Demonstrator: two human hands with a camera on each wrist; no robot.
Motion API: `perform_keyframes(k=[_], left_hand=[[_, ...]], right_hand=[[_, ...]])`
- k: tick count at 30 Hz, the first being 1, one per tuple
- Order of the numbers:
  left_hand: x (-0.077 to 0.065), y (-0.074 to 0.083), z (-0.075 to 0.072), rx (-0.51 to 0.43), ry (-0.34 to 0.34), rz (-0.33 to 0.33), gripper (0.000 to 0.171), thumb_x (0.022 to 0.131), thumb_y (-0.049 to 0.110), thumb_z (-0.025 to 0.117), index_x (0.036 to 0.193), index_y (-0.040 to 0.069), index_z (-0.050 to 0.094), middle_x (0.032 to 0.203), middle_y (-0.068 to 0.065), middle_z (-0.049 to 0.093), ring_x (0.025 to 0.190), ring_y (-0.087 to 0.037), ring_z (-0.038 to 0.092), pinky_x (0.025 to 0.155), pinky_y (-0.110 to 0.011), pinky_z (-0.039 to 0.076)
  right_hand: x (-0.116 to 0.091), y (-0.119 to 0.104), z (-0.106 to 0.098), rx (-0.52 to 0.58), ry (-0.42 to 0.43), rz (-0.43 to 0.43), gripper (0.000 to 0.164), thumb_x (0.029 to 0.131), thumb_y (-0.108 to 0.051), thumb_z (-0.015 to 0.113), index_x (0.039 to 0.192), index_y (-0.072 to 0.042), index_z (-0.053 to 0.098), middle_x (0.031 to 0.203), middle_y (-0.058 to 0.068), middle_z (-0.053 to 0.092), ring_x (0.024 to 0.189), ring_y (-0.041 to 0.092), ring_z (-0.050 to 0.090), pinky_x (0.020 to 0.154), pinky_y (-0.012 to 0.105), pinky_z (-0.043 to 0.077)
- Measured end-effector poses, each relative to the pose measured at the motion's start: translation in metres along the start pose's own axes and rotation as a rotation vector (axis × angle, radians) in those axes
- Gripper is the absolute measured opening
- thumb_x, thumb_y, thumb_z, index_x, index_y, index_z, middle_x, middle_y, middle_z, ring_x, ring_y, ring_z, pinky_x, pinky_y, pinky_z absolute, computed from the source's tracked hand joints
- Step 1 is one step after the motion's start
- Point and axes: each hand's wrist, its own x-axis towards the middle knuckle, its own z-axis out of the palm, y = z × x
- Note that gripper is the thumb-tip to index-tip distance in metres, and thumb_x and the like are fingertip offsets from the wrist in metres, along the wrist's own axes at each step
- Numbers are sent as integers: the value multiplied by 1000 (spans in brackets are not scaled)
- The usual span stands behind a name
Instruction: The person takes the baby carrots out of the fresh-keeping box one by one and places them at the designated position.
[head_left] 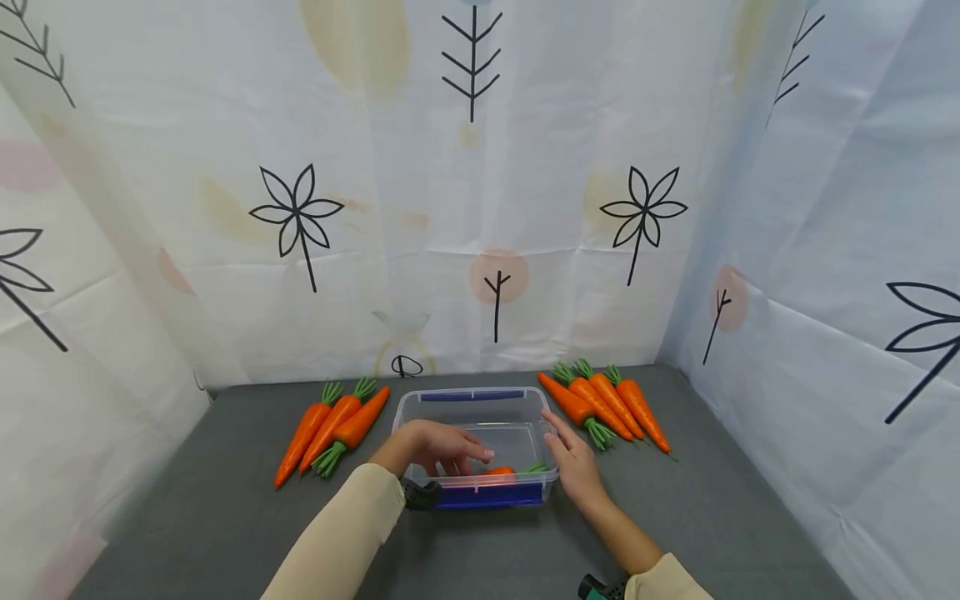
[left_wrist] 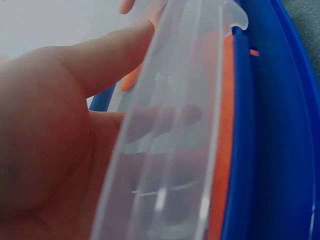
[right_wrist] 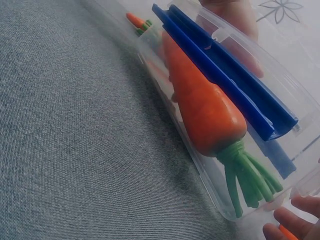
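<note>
A clear plastic container (head_left: 517, 435) with blue latches stands in the middle of the table. One orange carrot (right_wrist: 210, 112) with a green top lies inside along the near wall, its top toward the right. My left hand (head_left: 442, 446) reaches over the near-left rim into the container, fingers loosely bent close above the carrot; the wall partly veils them in the left wrist view. At the right rim is my right hand (head_left: 573, 467), fingers extended, fingertips right at the container's edge and nothing held in them.
Three carrots (head_left: 336, 429) lie on the grey table (head_left: 225, 500) left of the container. Several more carrots (head_left: 607, 404) lie to its right, near the back edge. White patterned cloth (head_left: 480, 208) hangs behind and along both sides.
</note>
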Motion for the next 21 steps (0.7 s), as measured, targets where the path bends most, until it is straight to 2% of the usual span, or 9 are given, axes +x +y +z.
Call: perform_keyframes(k=[4, 10, 12, 14, 18, 21], left_hand=[[0, 1, 3, 20, -10, -6, 56, 93, 48, 61, 135, 13, 56, 107, -13, 63, 99, -30, 59, 95, -58, 43], [1, 5, 8, 17, 1, 2, 61, 92, 46, 62, 141, 10, 50, 101, -12, 59, 88, -26, 57, 83, -43, 50], [1, 6, 9, 12, 8, 3, 65, 92, 46, 63, 143, 9, 47, 103, -13, 58, 90, -27, 57, 85, -43, 49], [1, 7, 10, 25, 23, 11, 67, 91, 46, 64, 143, 8, 46, 110, -14, 57, 98, -30, 56, 92, -47, 46], [2, 6, 13, 154, 67, 51, 65, 91, 48, 63, 141, 8, 50, 133, -13, 53, 121, -32, 47, 106, -52, 33], [4, 6, 14, 311, 88, 94, 55, 93, 44, 61, 136, 10, 56, 136, -6, 53, 125, -27, 45, 107, -49, 32]], right_hand=[[0, 0, 1, -15, 6, -8, 37, 100, -10, 52, 137, -5, 56, 138, 14, 54, 125, 32, 51, 105, 51, 35], [-1, -2, 0, -8, 4, 4, 37, 100, -11, 52, 137, -6, 56, 139, 14, 53, 125, 32, 51, 105, 51, 35], [-1, -2, 0, -4, 3, 6, 37, 101, -12, 52, 137, -7, 56, 139, 14, 53, 125, 32, 51, 106, 51, 34], [-1, -3, 0, 0, 3, 5, 37, 101, -13, 52, 137, -7, 55, 139, 14, 53, 126, 32, 50, 106, 51, 33], [-2, -4, 0, 8, 1, 5, 37, 101, -13, 52, 138, -6, 55, 139, 14, 53, 126, 32, 50, 107, 50, 33], [-2, -4, 0, 2, -2, 13, 38, 101, -13, 52, 138, -6, 55, 139, 14, 53, 126, 31, 50, 106, 50, 33]])
